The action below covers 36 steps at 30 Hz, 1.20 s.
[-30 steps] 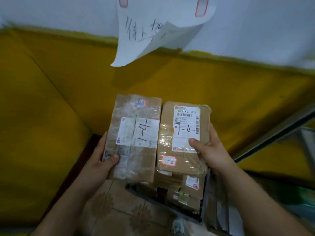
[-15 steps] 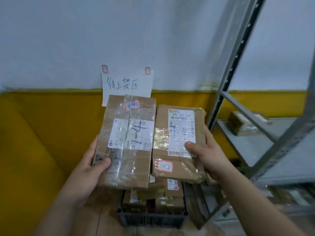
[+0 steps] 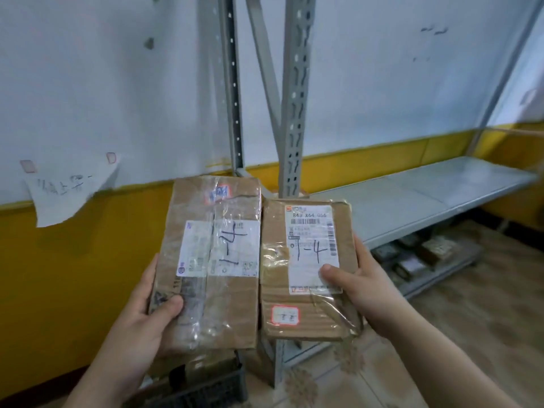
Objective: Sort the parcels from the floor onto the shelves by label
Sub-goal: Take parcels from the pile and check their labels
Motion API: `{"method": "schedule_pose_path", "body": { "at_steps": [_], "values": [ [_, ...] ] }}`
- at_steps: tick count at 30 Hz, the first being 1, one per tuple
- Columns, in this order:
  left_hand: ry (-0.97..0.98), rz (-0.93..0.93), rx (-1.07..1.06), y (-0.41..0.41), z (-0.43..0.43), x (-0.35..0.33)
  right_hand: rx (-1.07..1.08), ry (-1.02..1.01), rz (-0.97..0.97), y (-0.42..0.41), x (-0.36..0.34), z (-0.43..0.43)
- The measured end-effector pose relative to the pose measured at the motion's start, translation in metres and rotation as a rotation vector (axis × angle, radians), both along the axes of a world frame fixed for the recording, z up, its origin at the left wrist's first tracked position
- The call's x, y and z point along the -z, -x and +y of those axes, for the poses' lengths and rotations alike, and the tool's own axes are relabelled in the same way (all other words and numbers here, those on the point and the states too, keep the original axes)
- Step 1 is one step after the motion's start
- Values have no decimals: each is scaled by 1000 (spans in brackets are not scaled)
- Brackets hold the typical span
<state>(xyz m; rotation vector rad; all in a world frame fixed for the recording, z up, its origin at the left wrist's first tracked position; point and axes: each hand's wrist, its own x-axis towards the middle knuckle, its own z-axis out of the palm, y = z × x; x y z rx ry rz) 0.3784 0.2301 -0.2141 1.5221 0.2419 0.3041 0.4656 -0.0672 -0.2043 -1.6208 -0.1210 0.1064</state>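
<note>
Brown cardboard fills the middle of the view: two parcels held up side by side, edges touching, labels facing the camera. The left hand cups the taller parcel from its lower left, palm behind the box and thumb pressed flat on the front face near the bottom corner, grip clamped on it. Its white label carries "1-4" written sideways. The right hand holds the shorter parcel from its right edge, fingers behind, thumb laid across the lower corner of the printed label, which is also marked "1-4"; that grip is likewise closed on the box. Both forearms rise from the bottom of the view, angled inward. Behind the parcels stands a grey metal shelf, its near front corner just past the shorter parcel. A dark crate sits on the floor below the left hand.
</note>
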Motion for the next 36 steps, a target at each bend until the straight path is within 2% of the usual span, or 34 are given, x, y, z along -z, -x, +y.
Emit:
{"method": "schedule_pose_path", "body": {
  "at_steps": [6,13,23,29,36],
  "values": [
    [-43,-9,174,-27,-146,3,195,-46,21,37,0,-156],
    [-38,12,312,-83,-259,-11,346,-92,14,24,-9,-265],
    [46,103,337,-244,-347,23,462,-118,76,-120,7,-354],
    [52,188,376,-348,-397,29,504,-36,116,-206,10,-407],
    [24,252,366,-431,-451,47,504,-66,198,-294,33,-466]
  ]
}}
